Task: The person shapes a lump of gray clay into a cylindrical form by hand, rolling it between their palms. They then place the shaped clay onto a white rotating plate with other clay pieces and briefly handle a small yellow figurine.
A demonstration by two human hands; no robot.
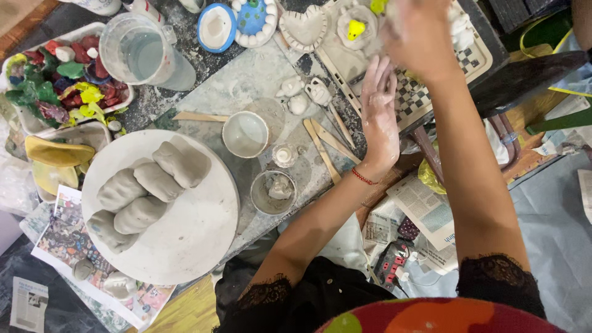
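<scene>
The work surface is a clay-smeared grey table (246,86), streaked white with dried slip and crowded edge to edge. The left hand (379,114), dusted pale with clay, lies flat with its fingers stretched out and close together, fingertips touching the edge of a checkered board (419,92) at the far side of the table; it grips nothing. The right hand (419,37) is raised above the same board and blurred by motion — it may be closed around a small white clay piece, but the view does not settle whether it holds anything.

On the board sit a heart-shaped clay dish (303,28) and a small yellow figure (356,28) in a pale dish. Just left of the left hand lie flat wooden modelling sticks (324,145) and small white clay figures (293,92). Nearer the person stand a white cup (245,132) and a small bowl of grey slip (273,192). A round white board (185,234) carries several lumps of grey clay (145,197). Farther off are a clear measuring jug (139,52) and a tray of painted clay pieces (61,80) — red, green and yellow.

Newspaper sheets (425,216) cover the floor below the table edge.
</scene>
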